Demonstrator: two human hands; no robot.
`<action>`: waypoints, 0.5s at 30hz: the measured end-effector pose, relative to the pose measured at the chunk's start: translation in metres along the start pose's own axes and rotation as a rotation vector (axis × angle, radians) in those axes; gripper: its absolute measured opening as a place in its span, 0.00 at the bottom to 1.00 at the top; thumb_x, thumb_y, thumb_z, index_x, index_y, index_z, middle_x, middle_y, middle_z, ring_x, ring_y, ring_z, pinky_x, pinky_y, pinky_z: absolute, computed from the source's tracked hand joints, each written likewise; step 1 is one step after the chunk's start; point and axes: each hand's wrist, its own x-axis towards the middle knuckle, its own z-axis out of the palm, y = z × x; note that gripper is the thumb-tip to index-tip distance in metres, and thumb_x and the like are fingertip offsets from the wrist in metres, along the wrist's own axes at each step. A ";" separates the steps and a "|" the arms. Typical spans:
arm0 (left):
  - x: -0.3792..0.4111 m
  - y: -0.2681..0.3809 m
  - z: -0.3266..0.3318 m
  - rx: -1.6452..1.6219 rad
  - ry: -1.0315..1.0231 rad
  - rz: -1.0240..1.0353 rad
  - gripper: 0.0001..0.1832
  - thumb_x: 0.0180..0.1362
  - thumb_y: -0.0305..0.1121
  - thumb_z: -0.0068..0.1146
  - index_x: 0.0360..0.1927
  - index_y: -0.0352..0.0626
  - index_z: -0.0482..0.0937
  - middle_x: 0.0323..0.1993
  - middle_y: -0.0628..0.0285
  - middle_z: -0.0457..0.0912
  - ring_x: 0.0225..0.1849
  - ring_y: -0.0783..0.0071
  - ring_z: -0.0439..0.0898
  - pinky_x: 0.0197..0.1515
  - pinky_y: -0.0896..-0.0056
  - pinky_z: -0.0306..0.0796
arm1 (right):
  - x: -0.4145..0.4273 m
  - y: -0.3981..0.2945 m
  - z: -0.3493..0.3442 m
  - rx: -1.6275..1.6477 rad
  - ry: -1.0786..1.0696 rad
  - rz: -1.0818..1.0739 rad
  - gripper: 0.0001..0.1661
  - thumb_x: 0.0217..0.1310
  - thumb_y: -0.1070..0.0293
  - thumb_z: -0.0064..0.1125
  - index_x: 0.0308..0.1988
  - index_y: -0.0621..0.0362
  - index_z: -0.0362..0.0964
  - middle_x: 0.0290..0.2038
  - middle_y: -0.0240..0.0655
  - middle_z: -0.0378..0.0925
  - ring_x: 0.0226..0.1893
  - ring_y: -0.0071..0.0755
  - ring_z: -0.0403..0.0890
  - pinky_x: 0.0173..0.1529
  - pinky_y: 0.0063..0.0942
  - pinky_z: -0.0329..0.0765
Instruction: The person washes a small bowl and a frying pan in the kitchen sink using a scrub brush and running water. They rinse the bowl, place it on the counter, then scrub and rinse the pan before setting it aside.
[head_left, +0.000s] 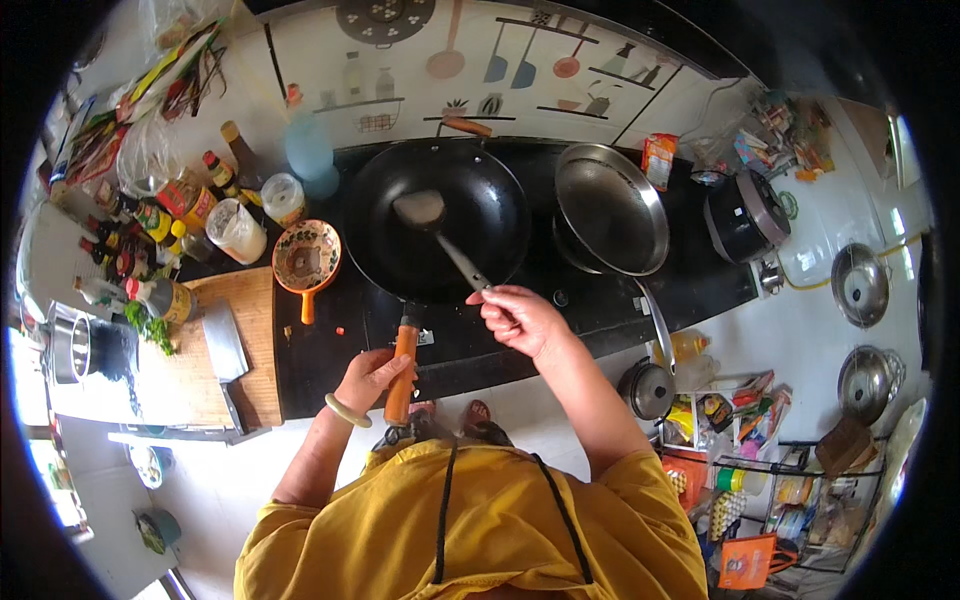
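A black wok (480, 195) sits on the dark stove top, its wooden handle (403, 367) pointing towards me. My left hand (373, 375) is wrapped around that handle, with a pale bangle on the wrist. In my right hand (523, 319) is the grip of a metal wok spatula (459, 259), held over the near right side of the wok. The spatula's blade (420, 208) is inside the wok, left of its middle. No food shows in the wok. To its left stands a patterned bowl with an orange handle (306, 255).
A cleaver (225, 345) and green herbs (150, 326) lie on a wooden cutting board (259, 330). Bottles and jars (236, 229) crowd the back left. Right of the wok is a steel frying pan (611, 202), then a rice cooker (746, 216). A stocked wire rack (795, 457) stands at lower right.
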 end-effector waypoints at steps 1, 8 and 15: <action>-0.001 -0.002 0.000 -0.012 0.021 0.005 0.21 0.62 0.41 0.51 0.44 0.26 0.72 0.31 0.54 0.80 0.30 0.69 0.80 0.35 0.72 0.76 | -0.001 -0.008 -0.002 -0.052 -0.009 -0.019 0.12 0.64 0.66 0.50 0.39 0.65 0.72 0.18 0.23 0.61 0.15 0.13 0.58 0.16 0.11 0.54; -0.006 -0.011 0.007 -0.179 0.077 0.012 0.23 0.62 0.42 0.52 0.46 0.26 0.70 0.32 0.53 0.79 0.30 0.69 0.80 0.34 0.73 0.76 | -0.056 -0.033 -0.007 -0.389 0.155 -0.268 0.10 0.65 0.65 0.50 0.37 0.62 0.70 0.17 0.25 0.63 0.13 0.15 0.61 0.16 0.15 0.55; -0.006 -0.009 0.014 -0.233 0.129 0.017 0.24 0.61 0.43 0.53 0.46 0.26 0.70 0.32 0.51 0.79 0.30 0.68 0.80 0.34 0.72 0.76 | -0.070 -0.021 -0.026 -0.352 0.179 -0.243 0.10 0.64 0.65 0.51 0.35 0.61 0.71 0.17 0.26 0.65 0.13 0.16 0.62 0.15 0.15 0.55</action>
